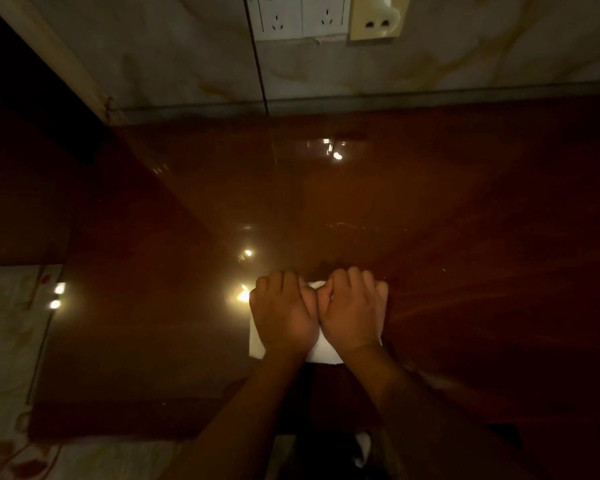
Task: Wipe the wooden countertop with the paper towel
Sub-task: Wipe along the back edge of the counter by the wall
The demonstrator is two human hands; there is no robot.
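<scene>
Most of the white paper towel is hidden under the person's two hands, so I can see only its edges. The left hand and right hand sit side by side on it, fingers curled down, holding it. It lies flat near the front of the shiny brown wooden countertop. The room is dark, and white sockets sit on the pale wall behind.
</scene>
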